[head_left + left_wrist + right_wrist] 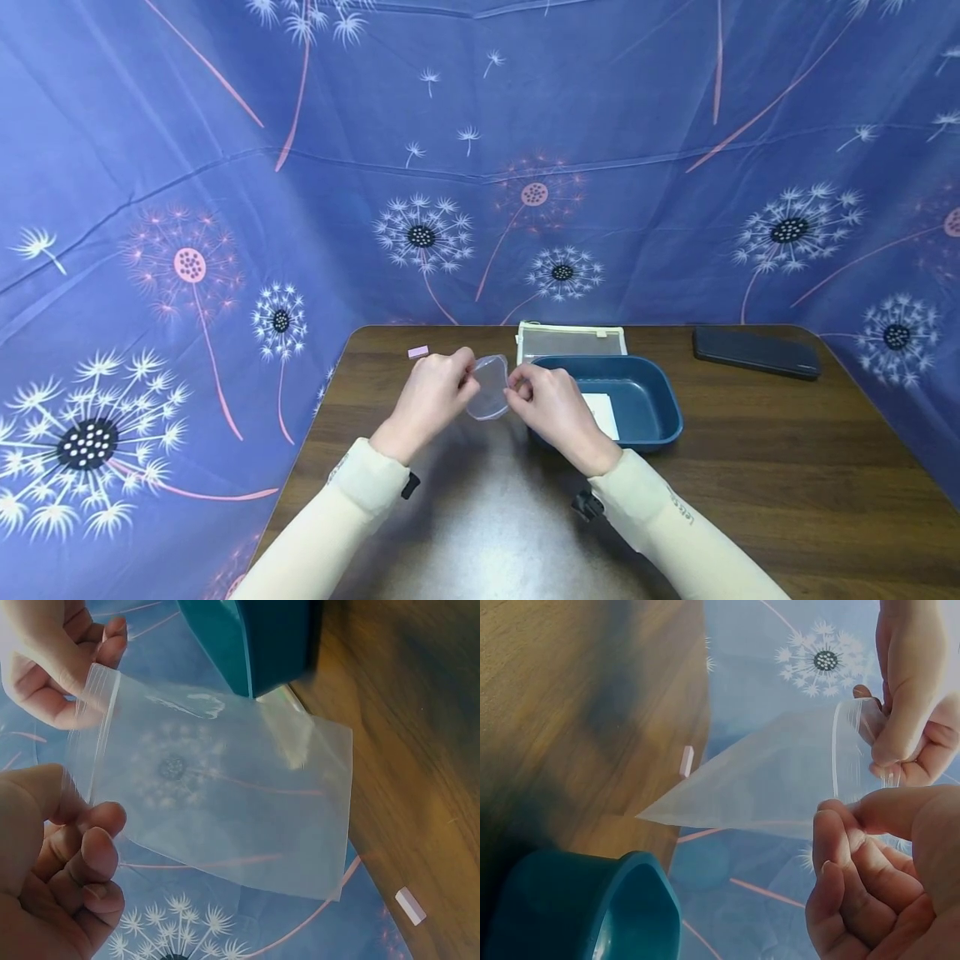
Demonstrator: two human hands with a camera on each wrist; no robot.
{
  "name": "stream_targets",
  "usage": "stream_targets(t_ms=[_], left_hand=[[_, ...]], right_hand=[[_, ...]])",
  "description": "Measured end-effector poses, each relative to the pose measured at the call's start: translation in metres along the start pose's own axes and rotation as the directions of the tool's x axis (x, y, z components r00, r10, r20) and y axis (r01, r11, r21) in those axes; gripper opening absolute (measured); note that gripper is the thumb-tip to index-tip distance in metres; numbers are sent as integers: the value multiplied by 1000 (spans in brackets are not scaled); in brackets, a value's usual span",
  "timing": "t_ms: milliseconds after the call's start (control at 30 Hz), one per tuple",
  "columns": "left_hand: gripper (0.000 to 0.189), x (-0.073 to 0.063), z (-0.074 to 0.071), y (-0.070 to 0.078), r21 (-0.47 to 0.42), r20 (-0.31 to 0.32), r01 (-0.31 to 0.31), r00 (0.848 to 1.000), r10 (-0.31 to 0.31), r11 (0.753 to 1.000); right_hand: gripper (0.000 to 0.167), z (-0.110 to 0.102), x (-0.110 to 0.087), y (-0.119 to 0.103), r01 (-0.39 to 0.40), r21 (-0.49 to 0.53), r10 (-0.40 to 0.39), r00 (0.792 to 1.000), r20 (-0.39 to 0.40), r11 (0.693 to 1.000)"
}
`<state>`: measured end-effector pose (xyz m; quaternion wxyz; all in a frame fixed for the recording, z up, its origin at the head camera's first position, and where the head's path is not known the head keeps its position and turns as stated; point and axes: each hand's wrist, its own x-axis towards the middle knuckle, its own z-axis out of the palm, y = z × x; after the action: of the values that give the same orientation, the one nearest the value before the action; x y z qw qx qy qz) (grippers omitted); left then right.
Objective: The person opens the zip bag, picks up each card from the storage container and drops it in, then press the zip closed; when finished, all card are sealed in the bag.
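My left hand (435, 396) & right hand (551, 404), both curled, pinch the thin bag (489, 390) — hard tugs L/R cd rip it.

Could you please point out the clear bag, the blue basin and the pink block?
Clear bag (225, 787), left wrist view: middle of its panel.
Blue basin (637, 404), head view: bare inner floor.
Pink block (417, 352), head view: upper face.

Left hand (433, 392) and right hand (557, 408) both pinch.

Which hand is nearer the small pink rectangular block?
Left: in the head view, the left hand is just below-right of the pink block; the right hand is farther right.
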<state>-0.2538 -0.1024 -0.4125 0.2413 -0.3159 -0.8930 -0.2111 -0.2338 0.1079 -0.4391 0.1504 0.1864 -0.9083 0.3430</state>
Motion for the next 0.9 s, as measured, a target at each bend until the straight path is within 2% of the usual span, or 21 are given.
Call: stream_targets(t_ms=[300,567,900], left_hand=[[16,-1,-2,-2,110,-37,33,999,-29,993],[15,-1,-1,-3,126,-52,63,997,-57,990],[20,1,-1,-3,76,-12,-13,1000,14,997]], right_hand=[[4,-2,-2,1,-14,10,14,1000,11,1000],[4,-1,-4,0,-40,12,40,999,21,999],[5,0,-4,2,-39,8,38,999,18,999]])
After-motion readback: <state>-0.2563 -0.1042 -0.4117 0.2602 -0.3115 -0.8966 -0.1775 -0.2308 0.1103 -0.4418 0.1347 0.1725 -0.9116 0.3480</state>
